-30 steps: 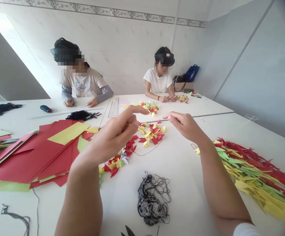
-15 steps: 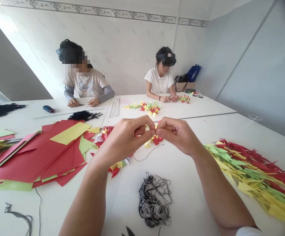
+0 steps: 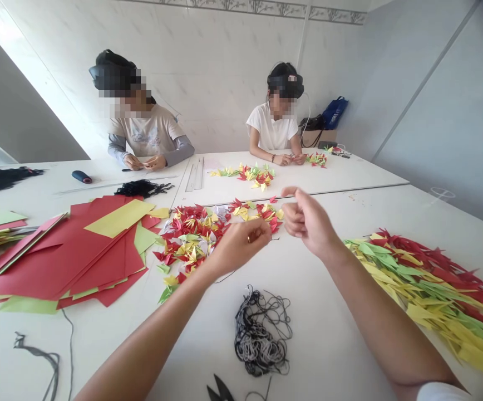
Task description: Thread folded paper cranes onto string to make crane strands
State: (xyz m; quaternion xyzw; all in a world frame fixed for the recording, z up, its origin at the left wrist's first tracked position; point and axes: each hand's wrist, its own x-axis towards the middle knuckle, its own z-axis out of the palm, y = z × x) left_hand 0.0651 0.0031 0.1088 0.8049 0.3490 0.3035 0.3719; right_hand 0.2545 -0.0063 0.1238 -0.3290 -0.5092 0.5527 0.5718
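My left hand (image 3: 245,240) is closed, fingers pressed together, just in front of a pile of folded paper cranes (image 3: 187,225) in red, yellow, green and white. A dark thread (image 3: 225,277) shows on the table beneath that wrist. To its right, my right hand (image 3: 308,220) is raised with its fingers curled, the hands a short gap apart. What either hand grips is too small or hidden to make out. Nearer me lies a tangled bundle of black and grey thread (image 3: 262,334). Black scissor blades (image 3: 220,389) poke in at the bottom edge.
Red paper sheets (image 3: 78,250) spread out on the left. Rows of folded paper pieces (image 3: 429,289) lie on the right. Across the table sit two people, with a black thread bundle (image 3: 141,188), a dark spool (image 3: 82,176) and more paper cranes (image 3: 252,175) before them.
My hands, which were pinching together fingertip to fingertip, have come apart. The left has dropped lower and the right has turned upward. The view has shifted slightly, uncovering more of the crane pile.
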